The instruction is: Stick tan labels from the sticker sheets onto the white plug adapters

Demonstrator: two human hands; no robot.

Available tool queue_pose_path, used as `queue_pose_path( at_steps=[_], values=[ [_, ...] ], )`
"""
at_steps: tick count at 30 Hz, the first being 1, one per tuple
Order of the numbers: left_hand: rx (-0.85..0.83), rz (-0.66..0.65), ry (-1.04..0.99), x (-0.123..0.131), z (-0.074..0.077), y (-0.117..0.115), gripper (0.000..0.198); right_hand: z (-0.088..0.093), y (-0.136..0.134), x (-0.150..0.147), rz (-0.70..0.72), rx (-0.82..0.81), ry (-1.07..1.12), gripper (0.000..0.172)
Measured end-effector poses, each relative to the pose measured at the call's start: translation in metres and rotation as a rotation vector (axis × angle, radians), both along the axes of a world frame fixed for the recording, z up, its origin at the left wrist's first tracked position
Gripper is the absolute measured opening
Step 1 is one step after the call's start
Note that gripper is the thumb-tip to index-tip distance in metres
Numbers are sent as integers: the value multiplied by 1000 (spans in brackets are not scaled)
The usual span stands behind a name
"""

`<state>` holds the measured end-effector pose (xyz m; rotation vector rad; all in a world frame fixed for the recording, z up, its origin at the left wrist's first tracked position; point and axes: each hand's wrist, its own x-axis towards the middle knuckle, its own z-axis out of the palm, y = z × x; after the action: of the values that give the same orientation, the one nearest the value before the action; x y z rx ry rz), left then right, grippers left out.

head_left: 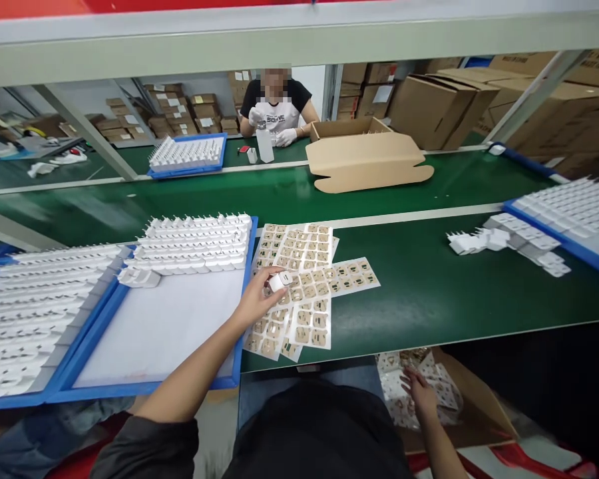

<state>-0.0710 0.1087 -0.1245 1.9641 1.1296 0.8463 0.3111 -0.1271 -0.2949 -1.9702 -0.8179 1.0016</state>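
1. Green matting covers the long tabletop [429, 293], which runs across the whole view with a pale strip along its middle.
2. Blue-rimmed tray [154, 332] lies at the near left, its white floor mostly bare; rows of white plug adapters [194, 243] fill its far end. A second blue tray [24, 319], packed with more white parts, sits just beside it on the left.
3. Brown flat cardboard box [367, 159] lies on the far side of the tabletop, in front of a person in a black-and-white shirt [277, 106] wearing white gloves.
4. Sticker sheets [309, 279], white with tan labels, lie fanned and overlapping just right of the near tray.
5. Loose white adapters [504, 243] sit in a small heap to the right, next to another blue tray [569, 219].
6. Below the tabletop edge, an open carton [474, 406] holds used label sheets; the right hand [422, 392] rests on them, fingers spread flat.
7. The left hand [257, 299] hovers over the sticker sheets, its fingers [274, 274] pinching one white adapter [279, 281] between thumb and fingertips, just above the labels.
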Motion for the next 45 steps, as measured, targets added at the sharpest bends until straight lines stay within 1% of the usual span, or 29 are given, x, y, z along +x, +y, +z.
queue_pose_path(
  at_steps=[1,2,3,4,6,7,9,10,11,12,14,16,18,20,22,24,25,26,27,30,32,33,35,37,40,42,44,45],
  values=[
    [25,-7,13,0,1,0,40,4,3,1,25,-24,30,33],
    [46,-13,22,1,2,-1,40,11,7,2,89,-50,75,35],
    [62,-21,29,1,2,-1,39,24,10,2,197,-70,133,36],
    [76,-30,35,2,3,-1,40,42,14,1,326,-76,185,35],
    [102,-54,44,3,3,-2,41,88,25,-9,719,-51,282,31],
    [114,-67,52,3,4,-2,41,112,32,-18,842,2,261,29],
    [127,-92,75,3,4,-3,43,155,54,-44,931,225,175,23],
    [125,-102,83,3,5,-3,45,171,69,-60,930,346,130,22],
    [113,-111,85,2,4,-4,48,181,85,-78,893,449,74,26],
    [96,-123,83,1,4,-4,53,187,102,-96,843,537,-1,33],
    [62,-164,83,0,3,-6,64,188,133,-131,807,649,-194,50],
    [41,-210,104,0,2,-9,69,181,157,-158,856,733,-341,59],
    [36,-230,130,0,1,-12,69,173,171,-171,914,792,-437,55],
    [40,-228,130,0,0,-13,68,165,175,-168,913,834,-479,45],
    [64,-213,93,-2,1,-13,67,160,174,-148,827,841,-483,39],
    [91,-188,100,-4,4,-12,66,157,170,-108,613,782,-506,37],
    [100,-177,115,-4,5,-11,64,156,168,-81,474,732,-526,36],
    [104,-170,137,-4,6,-11,62,156,167,-51,302,668,-571,33],
    [108,-166,157,-4,7,-10,60,155,168,-19,174,629,-605,33],
    [129,-180,212,-3,6,-10,54,152,175,72,-108,531,-679,38],
    [156,-205,232,-2,2,-9,52,149,181,116,-238,456,-721,39],
    [167,-217,237,-1,0,-8,52,147,184,131,-281,423,-739,39],
    [177,-229,241,-2,-4,-6,51,143,189,148,-331,374,-778,40],
    [170,-217,247,-2,-6,-5,49,139,191,152,-355,349,-822,41],
    [172,-187,274,-1,-7,-3,44,137,190,150,-379,341,-887,44],
    [214,-171,309,-1,-8,-3,40,137,188,149,-386,347,-910,47],
    [252,-137,351,-1,-9,0,37,137,189,147,-375,380,-936,48],
    [269,-123,372,-1,-10,1,37,137,191,143,-357,422,-963,47]
  ],
)
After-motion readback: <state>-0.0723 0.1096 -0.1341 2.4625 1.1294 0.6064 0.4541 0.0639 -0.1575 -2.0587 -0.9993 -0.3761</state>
